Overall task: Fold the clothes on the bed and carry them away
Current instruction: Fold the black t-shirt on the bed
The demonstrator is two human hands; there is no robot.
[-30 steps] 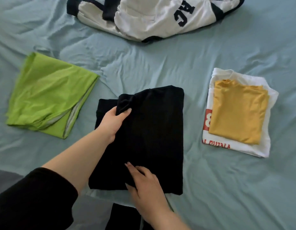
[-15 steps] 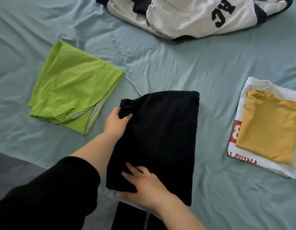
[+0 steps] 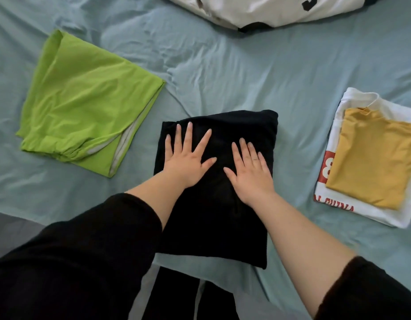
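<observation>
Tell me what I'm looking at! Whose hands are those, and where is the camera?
There is no machine here, only a person folding clothes on a bed. The camera sits on the person's head and looks down, so you see their own two arms reaching out from the bottom of the picture.

The left hand and the right hand lie flat on a folded black garment, pressing it down. The fingers are straight and spread, so nothing is being held.

Around it on the blue bed sheet lie other clothes. A folded green garment is on the left. On the right, a folded yellow top rests on a folded white shirt. At the top, a white and black jersey is not folded yet.
</observation>
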